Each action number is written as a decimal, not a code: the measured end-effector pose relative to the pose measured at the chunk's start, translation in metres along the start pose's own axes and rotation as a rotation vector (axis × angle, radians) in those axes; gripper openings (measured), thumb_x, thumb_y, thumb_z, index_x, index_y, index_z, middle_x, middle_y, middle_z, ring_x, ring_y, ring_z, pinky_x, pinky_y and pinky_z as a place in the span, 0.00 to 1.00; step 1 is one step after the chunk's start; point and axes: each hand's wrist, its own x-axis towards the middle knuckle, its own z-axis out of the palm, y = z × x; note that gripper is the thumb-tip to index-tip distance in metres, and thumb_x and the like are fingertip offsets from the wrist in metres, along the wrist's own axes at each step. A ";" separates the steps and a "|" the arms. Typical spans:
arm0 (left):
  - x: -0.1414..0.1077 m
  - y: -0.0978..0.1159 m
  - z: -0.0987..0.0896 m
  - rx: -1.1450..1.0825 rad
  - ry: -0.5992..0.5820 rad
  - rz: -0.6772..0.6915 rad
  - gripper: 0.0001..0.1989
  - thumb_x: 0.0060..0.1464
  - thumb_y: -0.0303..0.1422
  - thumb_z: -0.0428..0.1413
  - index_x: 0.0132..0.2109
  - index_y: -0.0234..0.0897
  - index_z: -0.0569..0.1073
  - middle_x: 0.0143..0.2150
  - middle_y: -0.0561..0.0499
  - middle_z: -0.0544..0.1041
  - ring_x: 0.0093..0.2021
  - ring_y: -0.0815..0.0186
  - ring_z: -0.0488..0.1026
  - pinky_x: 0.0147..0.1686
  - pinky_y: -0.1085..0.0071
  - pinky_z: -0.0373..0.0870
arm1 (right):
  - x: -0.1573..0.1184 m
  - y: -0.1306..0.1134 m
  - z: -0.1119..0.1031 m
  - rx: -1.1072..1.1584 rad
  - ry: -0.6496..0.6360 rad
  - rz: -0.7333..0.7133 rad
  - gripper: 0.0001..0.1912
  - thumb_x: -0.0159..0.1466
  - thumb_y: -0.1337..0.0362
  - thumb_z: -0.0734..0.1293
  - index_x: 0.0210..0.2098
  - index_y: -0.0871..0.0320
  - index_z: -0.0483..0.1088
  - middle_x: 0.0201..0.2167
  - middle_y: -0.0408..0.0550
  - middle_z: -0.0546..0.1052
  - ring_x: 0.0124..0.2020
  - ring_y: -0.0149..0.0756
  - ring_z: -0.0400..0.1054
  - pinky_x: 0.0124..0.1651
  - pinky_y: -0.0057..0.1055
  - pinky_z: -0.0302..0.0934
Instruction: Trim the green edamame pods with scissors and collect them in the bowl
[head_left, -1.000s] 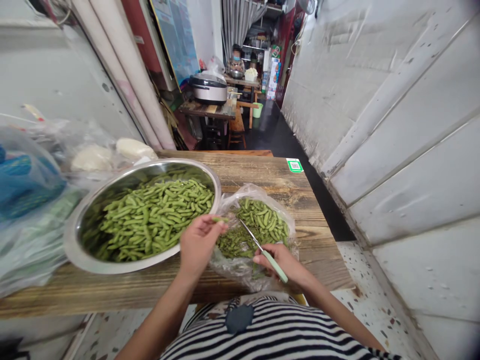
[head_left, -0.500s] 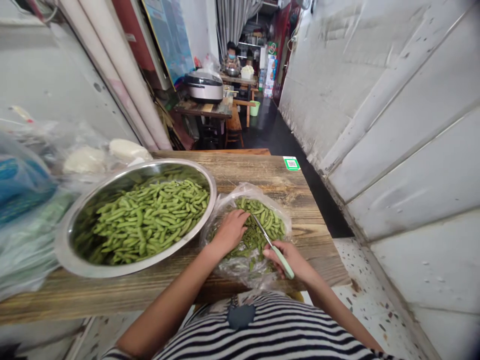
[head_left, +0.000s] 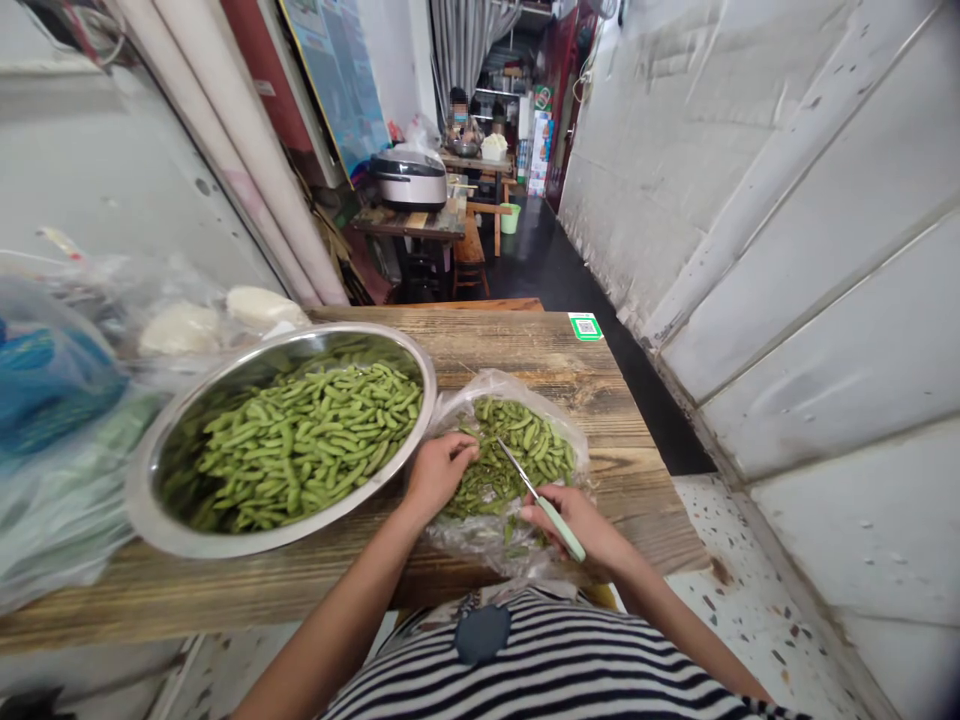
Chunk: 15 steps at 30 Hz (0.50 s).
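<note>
My right hand [head_left: 571, 515] grips a pair of scissors [head_left: 553, 520] with pale green handles, its metal blades pointing away over the pods. To its left, my left hand [head_left: 442, 470] is closed in a pinch, with a bit of green at the fingertips that looks like an edamame pod. Both hands are over a clear plastic bag [head_left: 577, 425] spread on the table, holding loose edamame pods [head_left: 536, 435] and trimmed scraps. Beside my left arm stands a large steel basin [head_left: 142, 480] with a heap of green edamame pods [head_left: 315, 430] in it.
Plastic bags [head_left: 67, 470] lie left of the basin on the wooden table [head_left: 510, 340]. A green QR-code sticker [head_left: 586, 327] marks its far right corner. Farther back are a rice cooker [head_left: 409, 180] on another table and a person [head_left: 461, 125]. A wall [head_left: 810, 330] runs along the right.
My left hand has drawn back left from the pods, its fingers now pinched together. The scissors in my right hand have shifted slightly left and down.
</note>
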 end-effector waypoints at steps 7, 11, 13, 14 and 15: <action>-0.014 0.004 -0.006 0.272 0.093 0.100 0.15 0.53 0.27 0.48 0.42 0.36 0.78 0.46 0.45 0.78 0.47 0.58 0.73 0.52 0.62 0.65 | -0.003 0.000 0.000 0.010 -0.030 0.016 0.20 0.56 0.48 0.67 0.34 0.59 0.66 0.11 0.32 0.59 0.10 0.21 0.51 0.12 0.18 0.51; -0.011 0.005 -0.001 0.513 0.002 0.167 0.14 0.52 0.26 0.50 0.41 0.35 0.79 0.44 0.42 0.76 0.44 0.57 0.72 0.48 0.62 0.66 | -0.003 -0.001 0.001 0.001 -0.025 0.029 0.21 0.55 0.47 0.68 0.35 0.59 0.66 0.12 0.32 0.59 0.10 0.22 0.51 0.12 0.19 0.52; -0.006 0.005 0.004 0.570 -0.069 0.133 0.11 0.52 0.28 0.52 0.39 0.35 0.79 0.38 0.42 0.76 0.42 0.56 0.72 0.45 0.60 0.66 | -0.002 -0.001 0.002 -0.018 -0.024 0.018 0.22 0.55 0.46 0.68 0.36 0.59 0.66 0.12 0.32 0.59 0.10 0.22 0.52 0.12 0.19 0.51; -0.003 0.004 0.007 0.584 -0.081 0.113 0.10 0.51 0.29 0.54 0.37 0.35 0.79 0.37 0.42 0.76 0.42 0.56 0.72 0.45 0.60 0.66 | -0.002 -0.001 0.003 -0.029 -0.024 0.012 0.23 0.54 0.46 0.68 0.36 0.60 0.67 0.12 0.32 0.60 0.10 0.22 0.52 0.12 0.19 0.51; 0.000 0.003 0.009 0.577 -0.078 0.099 0.09 0.50 0.29 0.55 0.37 0.35 0.79 0.37 0.42 0.76 0.42 0.55 0.72 0.45 0.60 0.65 | -0.001 -0.001 0.003 -0.036 -0.020 0.008 0.24 0.54 0.45 0.68 0.36 0.60 0.67 0.12 0.33 0.60 0.10 0.23 0.53 0.11 0.19 0.51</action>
